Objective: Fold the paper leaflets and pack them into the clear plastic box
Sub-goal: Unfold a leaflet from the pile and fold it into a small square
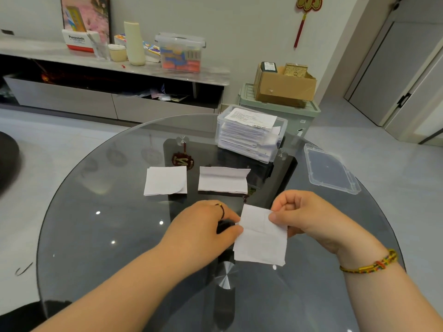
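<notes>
One held leaflet (261, 236), two loose leaflets (165, 180) — one box (218, 130).

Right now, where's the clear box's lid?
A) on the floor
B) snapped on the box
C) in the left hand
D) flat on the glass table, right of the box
D: the clear lid lies flat on the glass table right of the open clear plastic box; the left hand pinches only a folded leaflet.

One head-worn wide-angle view looked forward and down, close over the round glass surface (96, 236), toward the far wall
</notes>
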A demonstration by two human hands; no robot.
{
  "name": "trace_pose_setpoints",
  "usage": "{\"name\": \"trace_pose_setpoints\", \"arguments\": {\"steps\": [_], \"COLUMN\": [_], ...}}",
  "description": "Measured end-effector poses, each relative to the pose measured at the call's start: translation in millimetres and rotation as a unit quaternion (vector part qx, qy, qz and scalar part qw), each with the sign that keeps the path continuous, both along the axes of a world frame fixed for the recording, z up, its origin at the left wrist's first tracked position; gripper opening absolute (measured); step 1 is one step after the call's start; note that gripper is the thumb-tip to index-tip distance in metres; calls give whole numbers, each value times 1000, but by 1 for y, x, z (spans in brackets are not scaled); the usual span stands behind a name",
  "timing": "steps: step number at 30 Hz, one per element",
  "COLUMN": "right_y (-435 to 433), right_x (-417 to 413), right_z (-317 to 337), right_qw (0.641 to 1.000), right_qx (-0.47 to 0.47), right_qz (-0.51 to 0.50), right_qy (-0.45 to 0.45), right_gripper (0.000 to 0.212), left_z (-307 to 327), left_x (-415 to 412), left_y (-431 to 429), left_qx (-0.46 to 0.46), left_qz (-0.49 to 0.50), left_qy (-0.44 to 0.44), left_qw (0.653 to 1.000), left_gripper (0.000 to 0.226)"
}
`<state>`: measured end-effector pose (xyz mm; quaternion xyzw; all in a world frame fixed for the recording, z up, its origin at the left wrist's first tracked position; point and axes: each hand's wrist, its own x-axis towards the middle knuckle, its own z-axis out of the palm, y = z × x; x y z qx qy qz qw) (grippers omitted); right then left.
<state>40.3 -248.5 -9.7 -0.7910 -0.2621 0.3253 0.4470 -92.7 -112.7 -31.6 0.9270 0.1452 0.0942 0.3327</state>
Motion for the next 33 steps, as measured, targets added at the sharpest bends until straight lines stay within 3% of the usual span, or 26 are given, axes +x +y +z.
{"name": "trace_pose_setpoints", "arguments": {"steps": [8,11,14,18,21,24,28,33], "right_y": [9,11,11,13,15,16,21,61], "right_x": [-5,-8,-7,-10,-11,-13,-18,-24], "right_z": [-13,-12,-10,-4,-4,-3,8,46], "right_qw": [981,961,944,937,932,940,944,949], "right_qx": [-88,-113,-177,-218,-229,-206,-189,-107], "right_qz": [57,92,141,157,169,154,171,193], "right_qy": [-164,-237,-240,-224,-224,-224,-212,-225], "right_gripper": [24,14,33,18,25,27,26,21], "left_z": [-5,-5,-5,-6,-4,3,10,8], "left_x": [4,5,6,6,5,2,-3,-12], "left_y": [-8,-9,-8,-7,-3,9,51,93], "left_qx": [141,172,192,197,173,75,-20,-87], "left_qz": [15,18,17,14,9,76,239,318], "left_qy": [35,44,50,53,45,-21,-75,-73], "left_qw": [989,984,980,979,984,994,968,941], "left_gripper": [32,32,34,34,32,21,17,29]}}
